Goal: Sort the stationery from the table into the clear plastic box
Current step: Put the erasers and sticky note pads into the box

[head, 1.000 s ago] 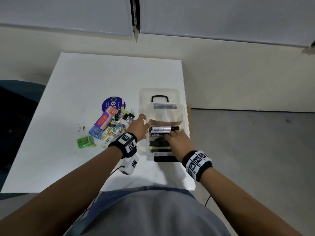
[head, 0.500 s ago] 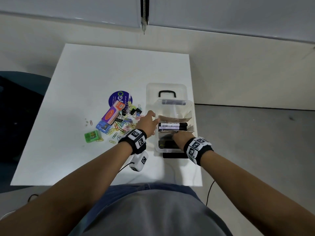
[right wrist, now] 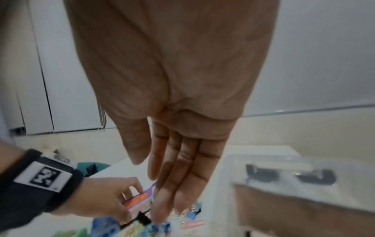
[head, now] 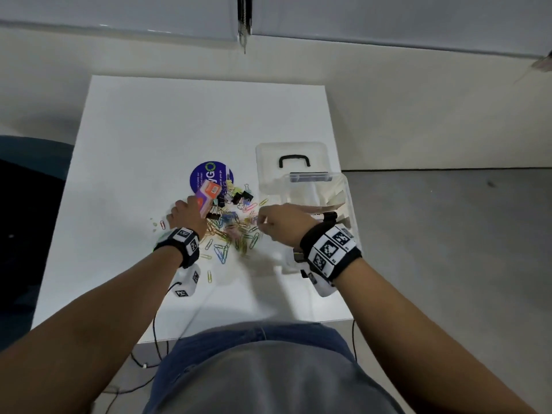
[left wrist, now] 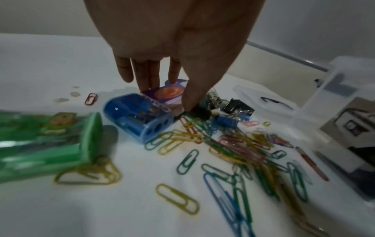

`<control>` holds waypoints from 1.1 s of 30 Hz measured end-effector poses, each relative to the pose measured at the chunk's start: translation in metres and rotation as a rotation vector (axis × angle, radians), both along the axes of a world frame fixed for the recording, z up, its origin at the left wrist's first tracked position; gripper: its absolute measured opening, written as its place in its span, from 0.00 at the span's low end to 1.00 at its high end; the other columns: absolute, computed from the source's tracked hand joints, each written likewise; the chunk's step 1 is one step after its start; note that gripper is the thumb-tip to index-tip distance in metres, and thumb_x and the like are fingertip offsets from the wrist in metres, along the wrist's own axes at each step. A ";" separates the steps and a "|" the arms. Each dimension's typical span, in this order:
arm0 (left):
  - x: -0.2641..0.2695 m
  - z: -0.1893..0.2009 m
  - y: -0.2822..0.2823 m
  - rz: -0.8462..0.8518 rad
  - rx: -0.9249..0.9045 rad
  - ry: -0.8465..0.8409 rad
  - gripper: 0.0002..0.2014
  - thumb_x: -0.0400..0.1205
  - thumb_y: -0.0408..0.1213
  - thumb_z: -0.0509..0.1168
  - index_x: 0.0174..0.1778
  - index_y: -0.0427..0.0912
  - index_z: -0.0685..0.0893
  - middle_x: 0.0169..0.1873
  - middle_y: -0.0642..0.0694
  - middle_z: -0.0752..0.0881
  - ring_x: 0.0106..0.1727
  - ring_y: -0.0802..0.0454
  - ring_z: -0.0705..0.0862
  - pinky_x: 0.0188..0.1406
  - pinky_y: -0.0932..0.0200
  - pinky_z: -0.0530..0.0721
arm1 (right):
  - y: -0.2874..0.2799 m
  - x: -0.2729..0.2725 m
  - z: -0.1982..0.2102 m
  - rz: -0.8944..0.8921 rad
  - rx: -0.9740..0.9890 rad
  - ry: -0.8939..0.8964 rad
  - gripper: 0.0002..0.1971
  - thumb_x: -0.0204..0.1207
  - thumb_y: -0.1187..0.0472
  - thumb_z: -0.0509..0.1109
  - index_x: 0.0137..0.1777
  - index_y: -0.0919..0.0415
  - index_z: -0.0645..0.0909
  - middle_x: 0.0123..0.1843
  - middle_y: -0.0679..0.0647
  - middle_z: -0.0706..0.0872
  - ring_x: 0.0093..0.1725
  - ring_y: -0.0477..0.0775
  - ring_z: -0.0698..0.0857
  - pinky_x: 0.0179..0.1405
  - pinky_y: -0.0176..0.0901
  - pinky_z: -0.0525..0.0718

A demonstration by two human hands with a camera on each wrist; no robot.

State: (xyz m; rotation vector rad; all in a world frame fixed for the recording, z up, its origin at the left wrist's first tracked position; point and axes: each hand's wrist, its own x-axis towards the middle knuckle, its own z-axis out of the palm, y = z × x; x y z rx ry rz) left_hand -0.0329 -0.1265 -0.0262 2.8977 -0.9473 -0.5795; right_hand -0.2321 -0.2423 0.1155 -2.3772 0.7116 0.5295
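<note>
The left hand (left wrist: 178, 40) is lowered onto the purple and orange packet (left wrist: 168, 93), which is pinched between the thumb on one side and the fingers (left wrist: 146, 75) on the other. The right hand (right wrist: 172, 96) is held above the pile of paper clips (head: 230, 234) with its fingers (right wrist: 178, 176) straight, close together and pointing down; nothing is held in it.

The pile of paper clips serves as the landmark. The packet lies at the far left edge of the pile, partly over a round purple sticker (head: 206, 174) that lies just beyond the pile. A blue pencil sharpener (left wrist: 140, 118) is seen touching the near end of the packet, at the left edge of the pile, and a green sharpener (left wrist: 46, 144) lies to the left of it, a yellow clip tucked under its corner. Black binder clips (head: 243, 197) are gathered at the far side of the pile. A few stray clips (head: 210, 276) lie apart on the near side.

The clear plastic box (head: 343, 198) stands just to the right of the pile, open, with brown card dividers inside and a dark marker (head: 328, 216) lying across them. Its lid (head: 291, 153), with a black handle, lies flat just beyond the box. Everything rests on a white table (head: 179, 115).
</note>
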 end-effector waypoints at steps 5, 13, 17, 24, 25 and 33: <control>0.012 0.001 0.008 -0.021 -0.060 0.048 0.27 0.74 0.39 0.71 0.67 0.40 0.71 0.56 0.31 0.80 0.56 0.31 0.80 0.60 0.38 0.77 | 0.025 0.027 -0.019 -0.020 0.123 -0.041 0.11 0.82 0.60 0.62 0.59 0.59 0.82 0.58 0.59 0.87 0.56 0.58 0.85 0.56 0.49 0.83; 0.024 0.047 0.036 0.138 -0.571 0.057 0.18 0.80 0.43 0.51 0.47 0.38 0.85 0.42 0.34 0.86 0.46 0.35 0.80 0.46 0.47 0.78 | 0.019 0.044 -0.030 -0.055 0.058 -0.223 0.18 0.82 0.62 0.63 0.71 0.56 0.75 0.68 0.57 0.80 0.63 0.58 0.82 0.61 0.50 0.81; 0.003 0.080 0.027 0.211 -0.748 0.329 0.13 0.83 0.40 0.52 0.37 0.37 0.73 0.31 0.43 0.76 0.34 0.48 0.71 0.36 0.54 0.71 | 0.014 0.056 -0.023 -0.044 0.057 -0.343 0.28 0.81 0.58 0.67 0.80 0.55 0.65 0.76 0.57 0.72 0.70 0.59 0.77 0.68 0.51 0.78; -0.055 0.112 -0.019 0.232 -0.916 0.715 0.17 0.87 0.52 0.52 0.49 0.45 0.82 0.40 0.48 0.83 0.42 0.51 0.80 0.47 0.53 0.78 | -0.022 0.012 0.001 -0.084 0.056 -0.354 0.13 0.81 0.59 0.66 0.64 0.56 0.75 0.54 0.57 0.87 0.48 0.56 0.84 0.46 0.47 0.82; -0.065 0.111 -0.025 0.221 -0.897 0.722 0.21 0.87 0.55 0.50 0.53 0.45 0.82 0.40 0.49 0.84 0.41 0.53 0.82 0.46 0.55 0.79 | -0.033 -0.002 0.007 -0.103 0.028 -0.357 0.11 0.80 0.60 0.66 0.62 0.56 0.76 0.54 0.56 0.86 0.49 0.56 0.83 0.47 0.46 0.79; -0.138 0.074 -0.057 -0.126 -0.501 0.607 0.13 0.84 0.51 0.61 0.53 0.44 0.74 0.36 0.37 0.88 0.34 0.42 0.85 0.31 0.56 0.77 | -0.069 -0.115 0.030 -0.156 -0.025 -0.148 0.13 0.74 0.64 0.71 0.59 0.58 0.83 0.55 0.53 0.86 0.57 0.55 0.84 0.51 0.43 0.79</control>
